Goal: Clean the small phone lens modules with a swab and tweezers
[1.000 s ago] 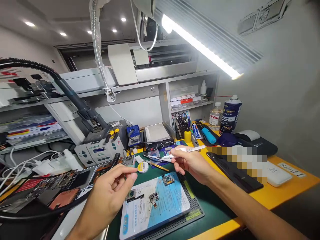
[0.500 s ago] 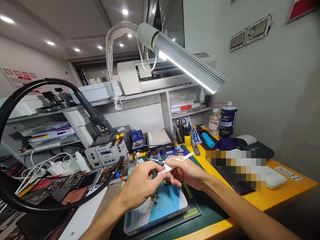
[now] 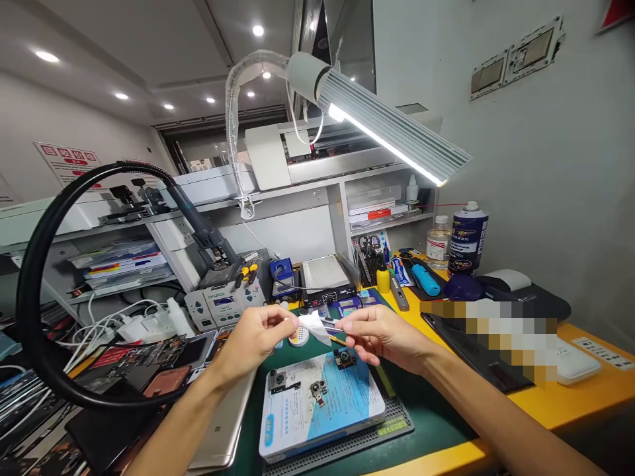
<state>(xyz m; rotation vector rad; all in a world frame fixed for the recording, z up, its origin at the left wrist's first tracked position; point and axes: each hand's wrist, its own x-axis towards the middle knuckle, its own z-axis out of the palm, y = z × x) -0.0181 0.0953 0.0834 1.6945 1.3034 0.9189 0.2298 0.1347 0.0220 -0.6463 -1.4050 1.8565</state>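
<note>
My left hand (image 3: pixel 260 337) pinches a crumpled white wipe (image 3: pixel 315 325) between thumb and fingers, above the far side of a blue-and-white box. In my right hand (image 3: pixel 384 334) are slim metal tweezers (image 3: pixel 331 324), pointing left, their tips at the wipe and partly hidden by it. Small phone camera modules lie on the box (image 3: pixel 342 413): one at the left (image 3: pixel 280 380), one in the middle (image 3: pixel 317 390), and one at the right (image 3: pixel 344 357), below my right fingers. A small round container (image 3: pixel 299 336) stands just behind the wipe.
Under the box is a grey perforated mat (image 3: pixel 397 423) on a green work mat (image 3: pixel 431 423). Phones and boards crowd the left, by a hot-air station (image 3: pixel 228 304) with a looping black hose (image 3: pixel 30 297). A lamp (image 3: pixel 391 125) hangs overhead. A spray can (image 3: pixel 467 241) stands at right.
My hands have drawn apart, uncovering the camera modules on the box. The wipe hangs more spread out, and the tweezers have turned from pointing up-right to lying toward the left. The view has shifted slightly.
</note>
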